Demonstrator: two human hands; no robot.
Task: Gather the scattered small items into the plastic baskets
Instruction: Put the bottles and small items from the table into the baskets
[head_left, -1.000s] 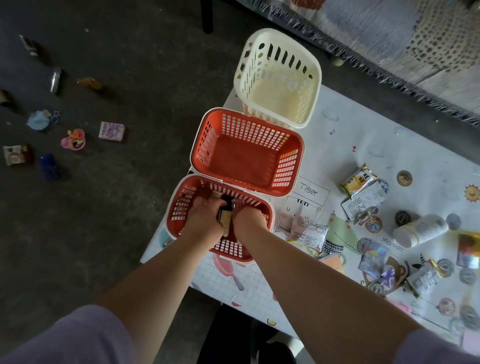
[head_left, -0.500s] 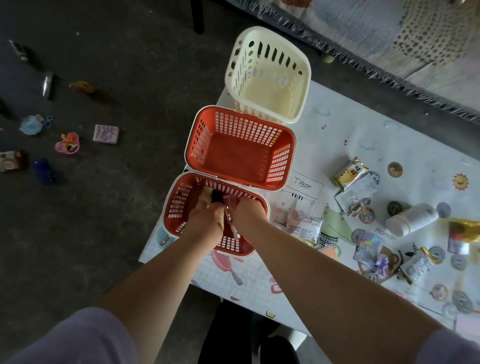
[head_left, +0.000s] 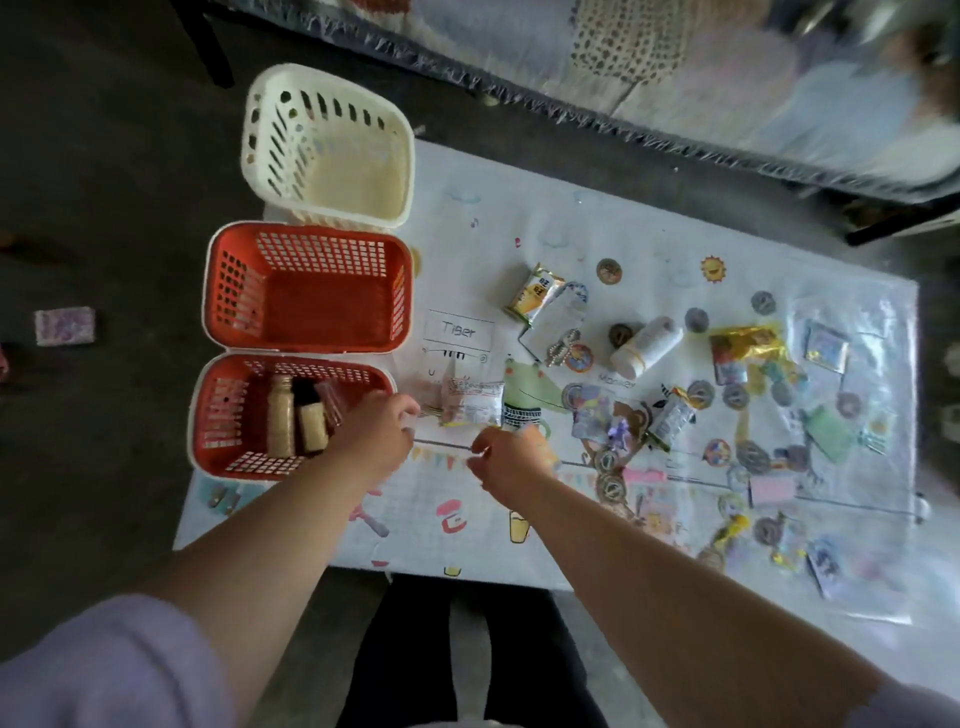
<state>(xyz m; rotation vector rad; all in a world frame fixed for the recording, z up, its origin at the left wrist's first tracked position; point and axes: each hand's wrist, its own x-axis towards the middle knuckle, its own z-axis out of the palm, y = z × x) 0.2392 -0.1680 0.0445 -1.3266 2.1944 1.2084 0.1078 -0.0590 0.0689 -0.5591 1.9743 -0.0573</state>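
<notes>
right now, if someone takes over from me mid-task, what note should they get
Left hand: empty, fingers loosely curled, over the mat beside the near red basket.
Right hand: empty, just short of the pink-and-white packet.
Done: a tan bottle and a dark-capped bottle lie in the near red basket.
Middle red basket and cream basket: nothing in them.
Left: that packet, the white bottle, the yellow packet and many round tokens on the mat, plus a pink box on the floor.
</notes>
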